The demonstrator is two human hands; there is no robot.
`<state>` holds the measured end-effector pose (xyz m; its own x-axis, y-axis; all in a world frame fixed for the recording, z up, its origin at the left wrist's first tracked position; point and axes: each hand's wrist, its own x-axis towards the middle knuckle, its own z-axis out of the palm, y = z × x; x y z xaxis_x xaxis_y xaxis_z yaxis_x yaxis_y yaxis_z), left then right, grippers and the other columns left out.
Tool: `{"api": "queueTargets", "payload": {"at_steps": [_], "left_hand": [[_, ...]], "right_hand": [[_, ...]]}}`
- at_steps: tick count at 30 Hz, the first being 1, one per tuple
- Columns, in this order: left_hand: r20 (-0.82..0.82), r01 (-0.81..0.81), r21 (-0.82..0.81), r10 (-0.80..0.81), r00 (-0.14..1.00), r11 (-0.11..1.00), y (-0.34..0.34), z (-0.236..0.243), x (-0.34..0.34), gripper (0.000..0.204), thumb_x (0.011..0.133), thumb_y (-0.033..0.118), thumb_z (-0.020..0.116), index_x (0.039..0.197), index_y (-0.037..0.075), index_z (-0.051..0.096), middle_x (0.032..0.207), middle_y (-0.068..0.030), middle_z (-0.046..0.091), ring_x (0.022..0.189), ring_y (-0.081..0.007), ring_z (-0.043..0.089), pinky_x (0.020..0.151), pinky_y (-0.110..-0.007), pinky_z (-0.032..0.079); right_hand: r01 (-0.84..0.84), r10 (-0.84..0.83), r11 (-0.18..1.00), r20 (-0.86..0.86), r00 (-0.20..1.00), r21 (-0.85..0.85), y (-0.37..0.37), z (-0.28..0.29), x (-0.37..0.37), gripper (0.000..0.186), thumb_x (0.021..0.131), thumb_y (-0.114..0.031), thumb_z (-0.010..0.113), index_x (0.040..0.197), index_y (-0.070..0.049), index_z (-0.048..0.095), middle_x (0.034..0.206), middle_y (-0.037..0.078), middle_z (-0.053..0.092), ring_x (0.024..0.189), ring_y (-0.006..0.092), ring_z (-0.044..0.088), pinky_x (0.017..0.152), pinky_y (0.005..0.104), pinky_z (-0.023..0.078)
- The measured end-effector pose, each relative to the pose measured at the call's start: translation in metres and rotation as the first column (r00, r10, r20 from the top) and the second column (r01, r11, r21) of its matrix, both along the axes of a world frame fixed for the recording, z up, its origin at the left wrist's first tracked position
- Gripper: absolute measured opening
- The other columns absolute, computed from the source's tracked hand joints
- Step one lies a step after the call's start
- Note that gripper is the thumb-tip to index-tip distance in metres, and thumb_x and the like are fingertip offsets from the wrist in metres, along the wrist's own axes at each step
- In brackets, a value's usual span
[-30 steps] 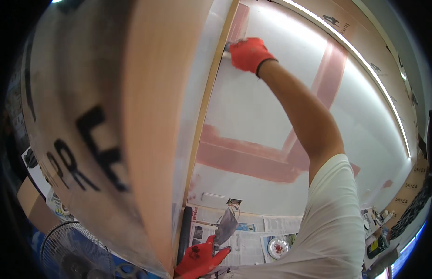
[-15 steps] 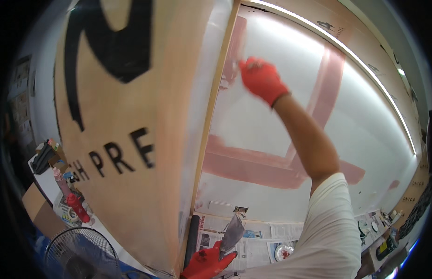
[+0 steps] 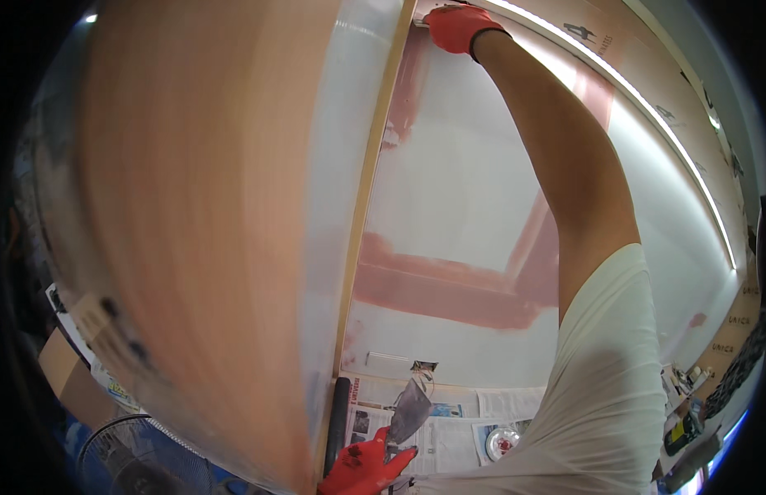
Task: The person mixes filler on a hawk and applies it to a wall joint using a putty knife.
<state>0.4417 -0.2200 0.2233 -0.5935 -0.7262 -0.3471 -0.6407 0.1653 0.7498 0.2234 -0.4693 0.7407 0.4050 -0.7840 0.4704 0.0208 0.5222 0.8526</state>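
Observation:
My right hand [image 3: 459,30], in a red glove, is stretched up to the top left corner of a white wall panel [image 3: 465,181]. Its fingers are closed around something thin and pale at the panel's edge, too hidden to name. Pinkish-brown filler bands [image 3: 449,297] run across the panel. Low in the picture, my left hand [image 3: 358,469], in a stained red glove, holds a putty knife [image 3: 411,410] with its broad grey blade pointing up. That hand is closed on the handle, the thumb partly apart.
A large brown-covered panel [image 3: 201,206] stands close on the left, beside a wooden edge strip [image 3: 368,177]. Newspapers [image 3: 457,441] cover the surface below the wall, with a round clear container [image 3: 503,443] on them. A fan [image 3: 139,462] stands lower left. A light strip [image 3: 647,124] curves along the top right.
My right hand has moved up along the wall's left side to its top corner, the arm stretching out. My left hand stays low with the putty knife. The brown panel fills more of the left.

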Motion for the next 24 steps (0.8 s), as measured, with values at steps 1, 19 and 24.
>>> {"api": "queueTargets", "payload": {"at_steps": [1, 19, 24], "left_hand": [[-0.031, -0.006, 0.023, 0.006, 1.0, 1.0, -0.001, -0.007, -0.001, 0.056, 0.096, 0.051, 0.055, 0.13, 0.006, 0.058, 0.112, -0.0213, 0.066, 0.094, -0.0355, 0.067, 0.078, -0.043, 0.055], [-0.033, 0.155, -0.54, -0.204, 0.978, 0.827, -0.007, -0.086, 0.0, 0.037, 0.099, 0.028, 0.046, 0.135, 0.026, 0.057, 0.12, -0.0181, 0.059, 0.093, -0.0322, 0.062, 0.072, -0.043, 0.051], [-0.042, 0.165, -0.455, -0.206, 0.978, 0.875, -0.003, -0.065, 0.001, 0.039, 0.098, 0.027, 0.048, 0.135, 0.022, 0.056, 0.119, -0.0213, 0.059, 0.093, -0.0362, 0.063, 0.072, -0.045, 0.052]], "right_hand": [[-0.196, 0.174, 0.98, 0.303, 0.937, 0.044, 0.0, 0.0, 0.002, 0.021, 0.085, -0.01, 0.054, 0.101, -0.004, 0.066, 0.096, 0.015, 0.069, 0.085, 0.0328, 0.069, 0.067, 0.0473, 0.055], [-0.162, -0.018, 0.89, 0.386, 0.922, 0.426, 0.004, -0.203, 0.025, 0.036, 0.084, -0.022, 0.068, 0.115, -0.007, 0.061, 0.106, 0.002, 0.07, 0.089, 0.0232, 0.067, 0.064, 0.0458, 0.046], [-0.085, -0.141, 0.857, 0.39, 0.91, 0.508, 0.004, -0.246, 0.028, 0.059, 0.075, -0.024, 0.079, 0.128, -0.011, 0.058, 0.116, 0.001, 0.067, 0.104, 0.0254, 0.062, 0.073, 0.0464, 0.045]]}}
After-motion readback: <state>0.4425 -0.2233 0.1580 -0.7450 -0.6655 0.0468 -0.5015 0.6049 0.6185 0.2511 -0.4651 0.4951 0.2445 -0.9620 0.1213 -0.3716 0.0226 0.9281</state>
